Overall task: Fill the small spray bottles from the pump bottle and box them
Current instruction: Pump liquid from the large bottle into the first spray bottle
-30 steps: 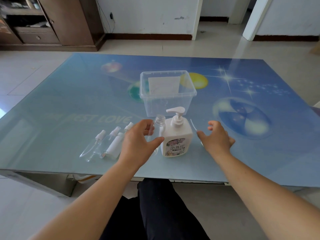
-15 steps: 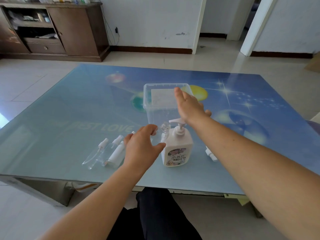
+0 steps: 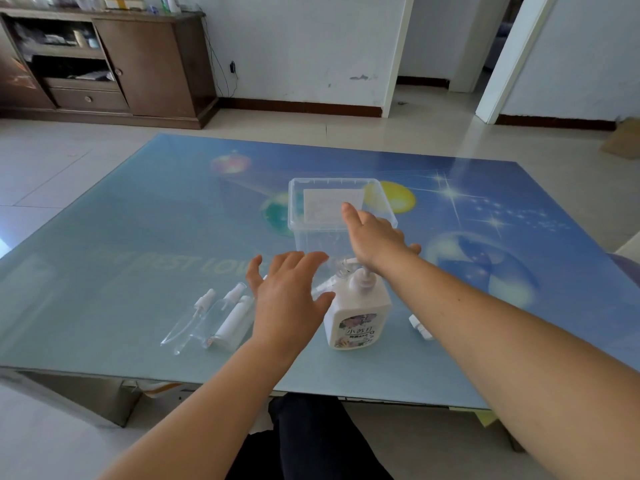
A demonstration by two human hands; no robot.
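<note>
A white pump bottle (image 3: 358, 315) with a flowered label stands near the table's front edge. My right hand (image 3: 374, 237) hovers over its pump head with straight fingers, reaching toward the clear plastic box (image 3: 311, 216) behind it. My left hand (image 3: 285, 299) is spread open just left of the pump bottle, over a small uncapped bottle (image 3: 341, 266) that it mostly hides. Several small clear spray bottles (image 3: 211, 315) lie side by side to the left. A loose white spray cap (image 3: 420, 327) lies right of the pump bottle, partly under my right forearm.
The blue printed glass table (image 3: 138, 237) has its front edge close to my knees. A brown cabinet (image 3: 104, 64) stands at the back left by the wall. A cardboard piece (image 3: 623, 140) lies on the floor at the far right.
My right hand rose from the table right of the pump bottle and moved up over its pump head toward the box. My left hand opened wider and stayed beside the bottle.
</note>
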